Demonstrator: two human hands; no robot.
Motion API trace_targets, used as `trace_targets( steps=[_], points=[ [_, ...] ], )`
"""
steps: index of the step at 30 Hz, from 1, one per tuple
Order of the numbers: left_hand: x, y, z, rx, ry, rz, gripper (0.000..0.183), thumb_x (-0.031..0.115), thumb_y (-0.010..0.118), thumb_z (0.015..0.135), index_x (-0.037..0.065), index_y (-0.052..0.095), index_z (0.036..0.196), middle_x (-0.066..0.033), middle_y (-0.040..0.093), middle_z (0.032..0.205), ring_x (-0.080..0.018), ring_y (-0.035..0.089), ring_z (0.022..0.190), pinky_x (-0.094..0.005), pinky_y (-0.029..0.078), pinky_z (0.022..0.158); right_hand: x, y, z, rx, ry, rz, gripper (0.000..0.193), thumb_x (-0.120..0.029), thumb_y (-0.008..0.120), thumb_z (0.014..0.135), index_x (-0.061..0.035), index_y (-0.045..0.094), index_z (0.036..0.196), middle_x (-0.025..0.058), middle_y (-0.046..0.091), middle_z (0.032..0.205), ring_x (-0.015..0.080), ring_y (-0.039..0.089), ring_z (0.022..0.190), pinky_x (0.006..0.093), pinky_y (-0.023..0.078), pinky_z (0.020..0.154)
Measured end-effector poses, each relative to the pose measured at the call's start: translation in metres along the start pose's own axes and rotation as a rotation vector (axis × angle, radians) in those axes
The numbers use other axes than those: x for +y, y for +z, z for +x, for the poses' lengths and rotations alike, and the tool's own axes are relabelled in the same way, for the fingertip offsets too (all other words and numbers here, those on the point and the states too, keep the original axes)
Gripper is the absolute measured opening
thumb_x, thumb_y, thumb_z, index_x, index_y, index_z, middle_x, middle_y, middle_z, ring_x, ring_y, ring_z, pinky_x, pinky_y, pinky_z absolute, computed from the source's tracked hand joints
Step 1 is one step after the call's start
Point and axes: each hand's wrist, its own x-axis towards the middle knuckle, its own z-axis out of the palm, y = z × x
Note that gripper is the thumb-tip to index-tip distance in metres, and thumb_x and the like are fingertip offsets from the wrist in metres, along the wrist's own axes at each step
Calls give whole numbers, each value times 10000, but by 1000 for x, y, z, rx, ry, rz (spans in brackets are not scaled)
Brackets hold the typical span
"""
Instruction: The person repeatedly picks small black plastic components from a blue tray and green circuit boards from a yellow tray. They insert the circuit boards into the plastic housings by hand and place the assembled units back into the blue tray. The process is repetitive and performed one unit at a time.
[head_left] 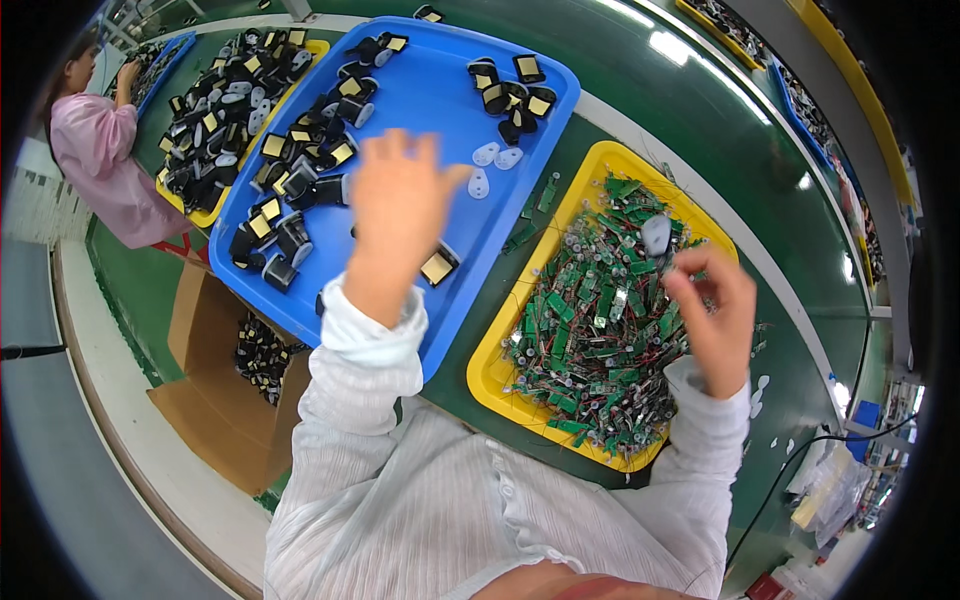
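Observation:
My left hand [402,205] hovers over the blue tray [425,75], its fingers spread with nothing seen in them; slight blur softens it. Beneath and around it lie black plastic housings [340,110] with pale yellow square pads, and several loose grey oval plates [479,183]. Over the yellow tray [605,155], my right hand [715,310] pinches thumb and forefinger at the lower end of a grey oval plate [656,235]. Small green circuit boards [590,320] with thin wires and round clear parts heap up under that plate.
Another yellow tray [320,48] full of black housings stands left of the blue one. An open cardboard box [215,400] below holds more housings. At far left sits a person in a pink top [95,150]. A black cable [790,462] runs at the right.

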Motion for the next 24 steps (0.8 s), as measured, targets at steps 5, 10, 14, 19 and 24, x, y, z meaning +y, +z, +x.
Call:
trace_targets(
  steps=[5, 10, 14, 19, 24],
  points=[
    [-61, 11, -1, -280, -365, 311, 331, 248, 669, 716, 129, 609, 1019, -86, 555, 1043, -303, 525, 924, -396, 486, 728, 84, -29, 81, 72, -79, -422, 121, -116, 626, 747, -20, 599, 816, 98, 609, 754, 206, 597, 681, 290, 460, 613],
    [-66, 14, 10, -428, -414, 311, 260, 129, 599, 742, 131, 621, 1002, -68, 559, 1036, -307, 526, 998, -365, 500, 739, 202, -35, 138, 99, 146, -706, 155, -188, 641, 741, -90, 641, 861, 79, 639, 806, 229, 614, 743, 329, 477, 677],
    [-69, 20, 12, -405, -458, 263, 268, 147, 606, 744, 125, 606, 1010, -104, 575, 1018, -300, 581, 942, -375, 498, 736, 217, -42, 143, 2, 244, -633, 219, -212, 658, 734, -110, 644, 927, 72, 650, 875, 221, 615, 803, 328, 474, 732],
    [-52, 13, 14, -225, -391, 96, 433, 164, 722, 605, 112, 536, 993, -104, 620, 883, -290, 608, 851, -392, 481, 700, 166, -63, 116, 9, 90, -524, 292, -233, 650, 761, -95, 611, 1015, 77, 628, 991, 236, 585, 893, 327, 456, 787],
    [-2, -3, 16, 133, -47, -364, 302, 185, 718, 613, 57, 580, 850, -70, 575, 878, -290, 562, 816, -385, 460, 680, 62, -51, 46, -229, -3, -178, 256, -218, 644, 763, -68, 615, 969, 94, 611, 973, 232, 554, 903, 313, 434, 769]
  ],
)
